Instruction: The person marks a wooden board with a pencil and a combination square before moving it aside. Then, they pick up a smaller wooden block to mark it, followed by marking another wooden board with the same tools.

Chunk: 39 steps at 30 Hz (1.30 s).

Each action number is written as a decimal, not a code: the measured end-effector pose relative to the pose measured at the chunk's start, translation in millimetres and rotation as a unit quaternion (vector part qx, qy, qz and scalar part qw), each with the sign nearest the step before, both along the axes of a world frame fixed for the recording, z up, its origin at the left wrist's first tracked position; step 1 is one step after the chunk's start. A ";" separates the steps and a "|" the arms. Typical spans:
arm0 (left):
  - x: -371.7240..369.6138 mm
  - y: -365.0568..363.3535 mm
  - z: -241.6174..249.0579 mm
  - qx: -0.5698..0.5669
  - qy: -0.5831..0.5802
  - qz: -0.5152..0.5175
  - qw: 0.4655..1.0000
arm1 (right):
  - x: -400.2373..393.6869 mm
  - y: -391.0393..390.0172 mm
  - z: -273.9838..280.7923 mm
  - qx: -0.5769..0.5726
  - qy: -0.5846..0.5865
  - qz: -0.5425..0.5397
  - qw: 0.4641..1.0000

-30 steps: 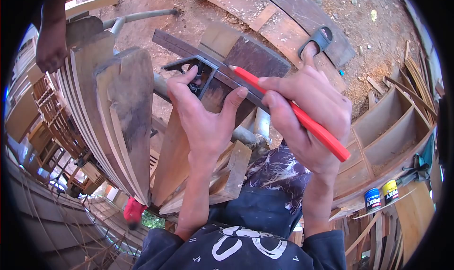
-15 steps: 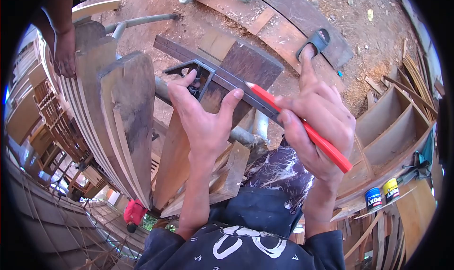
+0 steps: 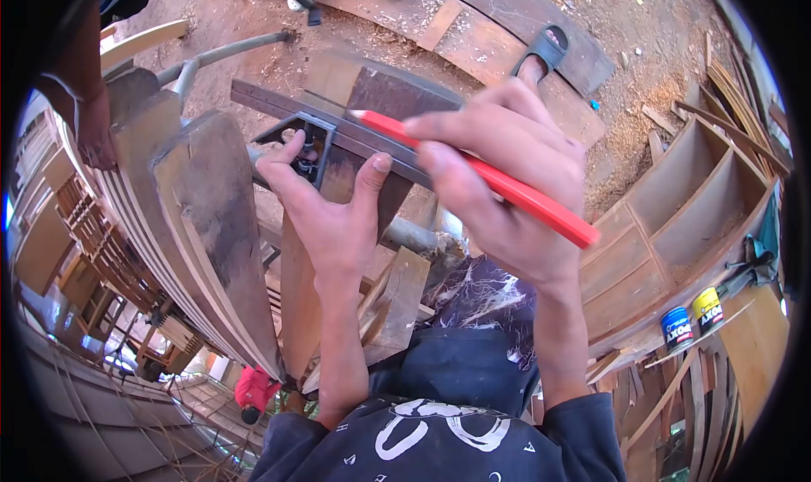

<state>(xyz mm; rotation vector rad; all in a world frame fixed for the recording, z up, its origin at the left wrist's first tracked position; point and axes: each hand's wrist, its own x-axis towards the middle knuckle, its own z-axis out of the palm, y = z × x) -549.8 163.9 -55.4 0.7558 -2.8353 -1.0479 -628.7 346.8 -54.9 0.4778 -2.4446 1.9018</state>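
Left hand: the left hand (image 3: 334, 216) was spread over the combination square (image 3: 314, 140), thumb and fingers pinning its head and steel blade against the wooden board (image 3: 372, 110).
Right hand: the right hand (image 3: 498, 186) was closed around a red carpenter's pencil (image 3: 473, 174), tip resting at the blade's edge.
Board: the board stood propped on end, just beside the stacked curved planks (image 3: 194, 220).
Progress: the square appeared set and the pencil in place; no drawn line was visible, so the marking seemed not yet done.
Nearby: another person's hand (image 3: 89, 127) rested on the planks; two paint cans (image 3: 693, 320) sat on a shelf.
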 end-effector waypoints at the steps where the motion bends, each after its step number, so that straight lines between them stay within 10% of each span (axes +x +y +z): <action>1: -0.3 0.4 0.5 0.004 -0.005 -0.006 1.000 | -1.4 -11.2 -3.4 0.001 0.012 -0.001 1.000; 8: -2.1 3.5 3.2 0.010 -0.001 0.003 1.000 | 12.4 23.1 9.9 0.083 0.000 0.054 0.995; 12: -2.0 1.6 2.0 -0.005 0.011 -0.014 1.000 | 24.1 72.3 36.9 0.390 -0.011 0.089 0.916; 18: 2.6 -2.0 -3.5 0.011 0.019 -0.007 1.000 | 61.6 51.4 3.3 0.068 -0.247 -0.031 0.966; 39: 73.7 -44.7 -14.0 -0.040 0.071 -0.080 0.993 | 125.9 0.3 5.8 0.138 -0.212 -0.010 0.967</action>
